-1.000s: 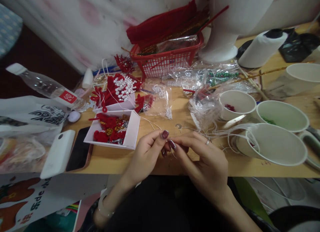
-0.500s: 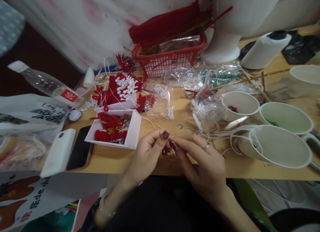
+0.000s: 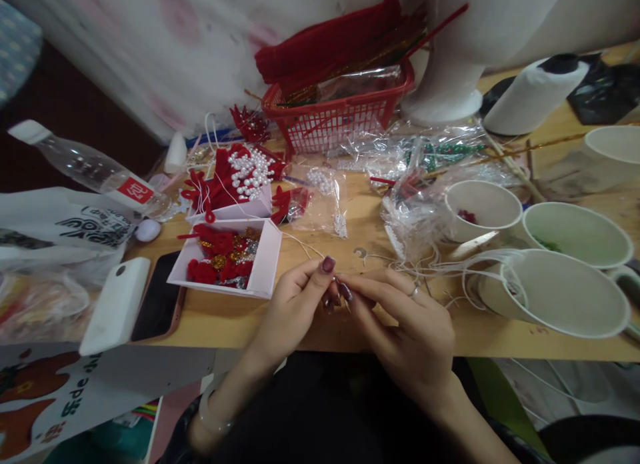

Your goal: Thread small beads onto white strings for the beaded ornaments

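My left hand [image 3: 295, 304] and my right hand [image 3: 407, 331] meet at the front edge of the wooden table [image 3: 360, 234]. Both pinch the same small thing between their fingertips; it is too small to name. A thin white string [image 3: 440, 267] trails from near my right hand towards the nearest paper cup [image 3: 560, 294]. Just left of my left hand stands a white box of red and gold trinkets [image 3: 227, 257]. Behind it is a second white box with red pieces and white pearls [image 3: 240, 181].
A red basket of red pipe cleaners [image 3: 340, 114] stands at the back. Clear plastic bags [image 3: 415, 204] lie mid-table. Two more paper cups [image 3: 483, 207] [image 3: 575, 231] are on the right. A phone [image 3: 157, 297], white power bank [image 3: 115, 307] and water bottle [image 3: 90, 167] lie left.
My hands stay pinched together at the table's edge, with only small finger shifts. The view has drifted slightly.
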